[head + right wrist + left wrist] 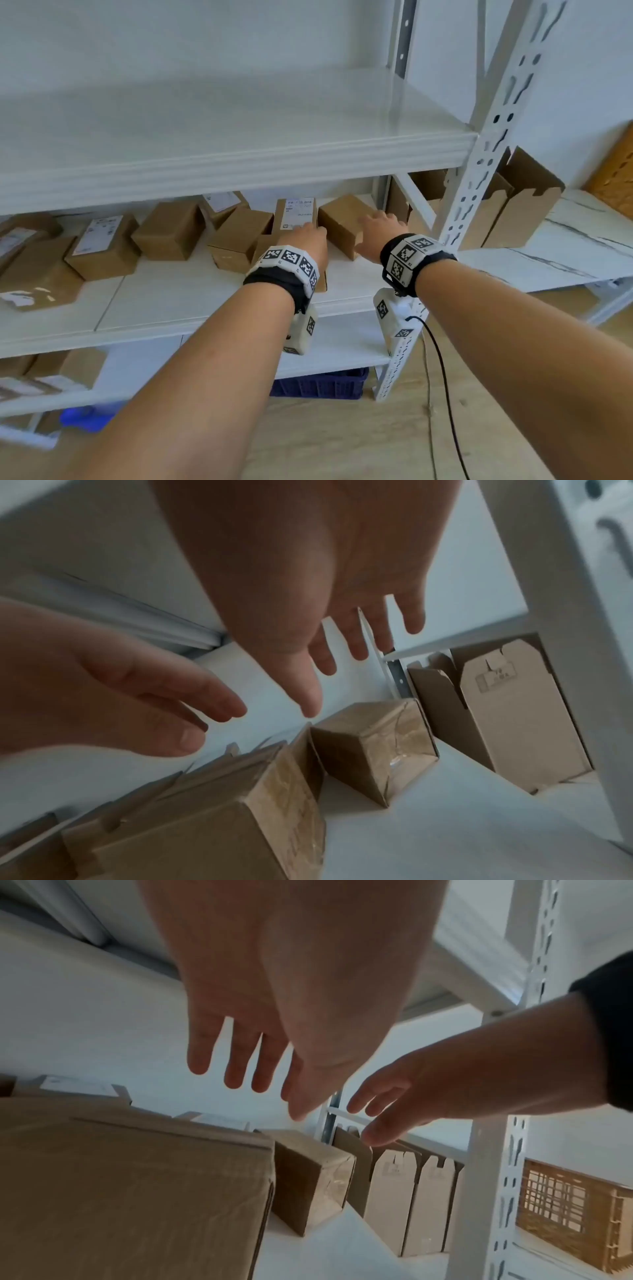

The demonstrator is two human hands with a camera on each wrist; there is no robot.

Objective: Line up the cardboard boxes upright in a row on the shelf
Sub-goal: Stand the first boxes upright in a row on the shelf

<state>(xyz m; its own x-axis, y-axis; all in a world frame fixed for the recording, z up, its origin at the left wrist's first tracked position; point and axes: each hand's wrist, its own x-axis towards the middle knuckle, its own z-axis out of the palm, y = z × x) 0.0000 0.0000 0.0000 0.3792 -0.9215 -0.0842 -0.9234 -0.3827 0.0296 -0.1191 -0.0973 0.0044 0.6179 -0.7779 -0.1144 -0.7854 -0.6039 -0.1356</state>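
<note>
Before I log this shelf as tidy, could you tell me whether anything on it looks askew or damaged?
Yes. The cardboard boxes on the middle shelf lie at mixed angles, not in a row, and the far-left box has a torn label. Both hands, left and right, are open above them.

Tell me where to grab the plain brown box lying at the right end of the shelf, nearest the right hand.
Clasp the plain box across its two long side faces, coming from above and in front. It lies on its side, skewed, with its top bare, and both open hands, left hand and right hand, hover there.

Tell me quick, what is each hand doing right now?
Left hand: open, fingers straight, holding nothing.
Right hand: open, fingers spread, holding nothing.
</note>
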